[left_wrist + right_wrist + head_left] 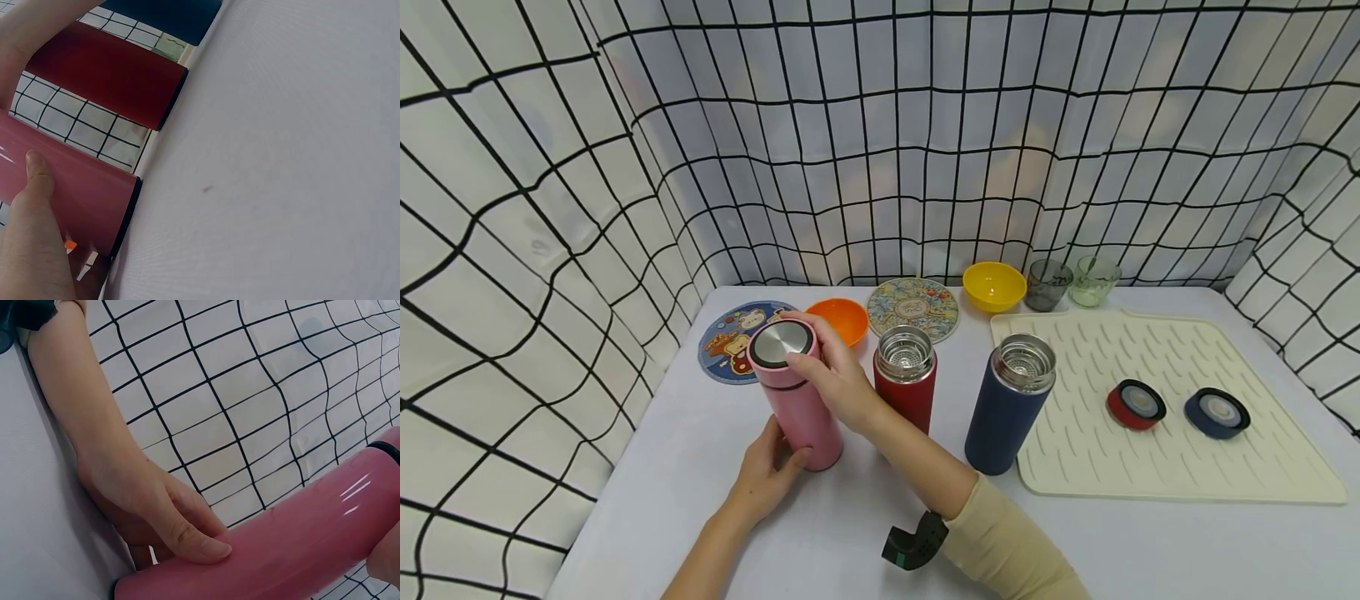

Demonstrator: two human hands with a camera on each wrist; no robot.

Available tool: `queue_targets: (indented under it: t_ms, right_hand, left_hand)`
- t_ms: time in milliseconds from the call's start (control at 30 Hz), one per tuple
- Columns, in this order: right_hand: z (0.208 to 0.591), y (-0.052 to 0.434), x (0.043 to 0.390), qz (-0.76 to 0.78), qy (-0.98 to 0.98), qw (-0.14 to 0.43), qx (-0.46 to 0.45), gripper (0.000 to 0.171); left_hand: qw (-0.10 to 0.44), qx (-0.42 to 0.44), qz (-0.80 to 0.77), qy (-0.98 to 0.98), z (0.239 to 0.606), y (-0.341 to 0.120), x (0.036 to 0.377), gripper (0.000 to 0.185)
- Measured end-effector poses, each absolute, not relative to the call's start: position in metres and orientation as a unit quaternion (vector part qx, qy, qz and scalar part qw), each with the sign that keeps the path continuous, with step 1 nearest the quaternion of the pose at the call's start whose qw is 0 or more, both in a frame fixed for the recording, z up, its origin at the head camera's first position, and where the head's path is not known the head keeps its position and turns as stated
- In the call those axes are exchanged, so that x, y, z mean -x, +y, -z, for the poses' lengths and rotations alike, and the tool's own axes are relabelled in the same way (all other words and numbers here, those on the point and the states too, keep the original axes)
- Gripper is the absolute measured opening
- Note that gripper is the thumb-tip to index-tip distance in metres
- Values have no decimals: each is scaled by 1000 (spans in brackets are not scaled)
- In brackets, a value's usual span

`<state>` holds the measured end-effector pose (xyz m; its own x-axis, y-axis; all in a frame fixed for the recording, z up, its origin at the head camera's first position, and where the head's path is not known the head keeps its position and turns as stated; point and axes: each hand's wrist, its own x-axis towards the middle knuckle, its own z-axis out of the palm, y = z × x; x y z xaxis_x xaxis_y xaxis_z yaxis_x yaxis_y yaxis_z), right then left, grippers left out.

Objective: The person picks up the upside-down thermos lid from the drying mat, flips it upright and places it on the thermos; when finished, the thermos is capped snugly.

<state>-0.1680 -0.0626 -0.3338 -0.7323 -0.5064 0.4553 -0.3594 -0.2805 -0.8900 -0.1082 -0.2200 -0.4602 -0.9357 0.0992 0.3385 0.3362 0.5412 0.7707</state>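
Item 1: pink flask [797, 400], rigid, glossy, I judge slippery. My left hand [767, 475] fingers wrap its base; right hand [835, 379] fingers pinch its lid [782, 343].

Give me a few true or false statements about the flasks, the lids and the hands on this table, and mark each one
1. The pink flask has its lid on. True.
2. The right hand grips the red flask. False: it grips the top of the pink flask; the red flask stands untouched beside it.
3. The left hand holds the pink flask near its base. True.
4. The blue flask is closed. False: its mouth is open, and the blue lid lies on the drying mat.
5. The red lid lies on the drying mat. True.
6. The orange bowl sits on the mat. False: it sits on the table, behind the pink flask.
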Motion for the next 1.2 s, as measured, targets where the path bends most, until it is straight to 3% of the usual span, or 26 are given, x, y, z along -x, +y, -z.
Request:
queue_targets:
  t_ms: [300,667,867,1033,1200]
  right_hand:
    - [336,-65,168,720,604,36,340,60]
    - [332,-61,165,703,607,58,366,47]
    - [312,-57,152,707,620,40,338,60]
    - [311,-55,154,679,631,13,375,54]
    - [324,-62,165,687,623,27,373,51]
  left_hand:
    - [130,125,459,-870,461,-220,107,61]
    - [126,119,456,-873,427,-206,95,56]
    - [121,115,454,-875,425,-205,95,56]
    - [122,115,455,-874,433,-207,99,55]
    - [131,118,455,-873,456,-217,107,58]
